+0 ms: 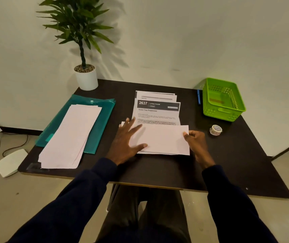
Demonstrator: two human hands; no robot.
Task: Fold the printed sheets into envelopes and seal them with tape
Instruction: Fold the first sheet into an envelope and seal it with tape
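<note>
On the dark table [236, 163], my left hand [126, 139] lies flat with fingers spread on the folded-up flap of a printed sheet [163, 139] at centre while my right hand [195, 140] pinches its right edge; creasing looks next, then the tape [215, 130] nearby on the right.

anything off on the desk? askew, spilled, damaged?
Nothing spilled or torn. The folded stack lies fanned, its near end overhanging the teal folder toward the table corner. The printed sheets are slightly fanned too. The right hand pinches the sheet being folded; the left hand presses it.
</note>
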